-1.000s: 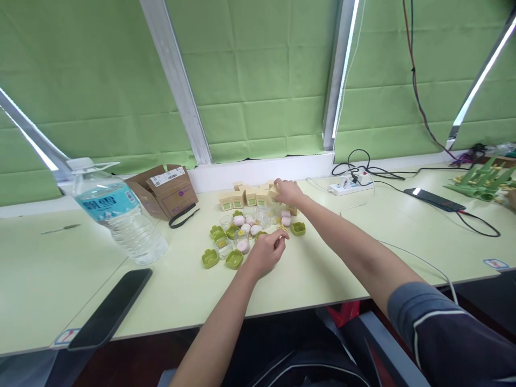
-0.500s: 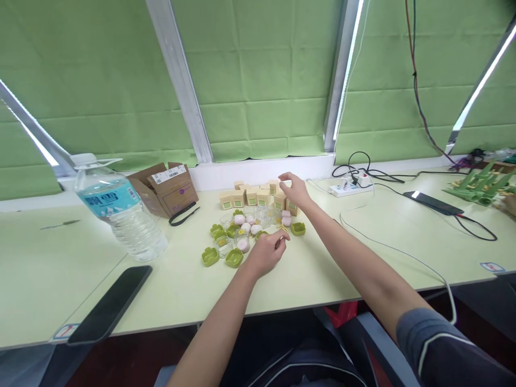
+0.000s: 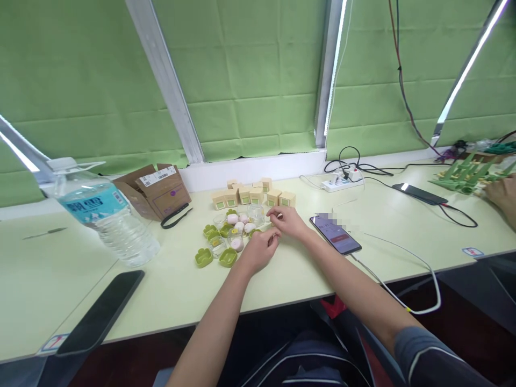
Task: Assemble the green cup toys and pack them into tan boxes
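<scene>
My left hand (image 3: 261,250) is closed in a pinch low over the table, beside a cluster of small pieces. Just behind and to its right, my right hand (image 3: 288,221) has its fingertips pressed together; the two hands nearly meet. What either holds is too small to make out. Left of them lie several small green cups, one flower-shaped (image 3: 203,257) and one squarish (image 3: 228,257), with pinkish-white rounded pieces (image 3: 237,244) and clear plastic cups (image 3: 256,213). Behind stand several small cream boxes with green fronts (image 3: 244,195).
A large water bottle (image 3: 108,215), an open cardboard box (image 3: 155,193) and a dark phone (image 3: 100,312) stand or lie left. To the right are a lit phone (image 3: 336,235) on a white cable, a power strip (image 3: 342,183), another phone (image 3: 419,194) and a co-worker's hand (image 3: 502,196).
My right hand has come back from the cream boxes towards my left hand. The lit phone, mostly covered by my forearm before, now shows. The view has shifted slightly.
</scene>
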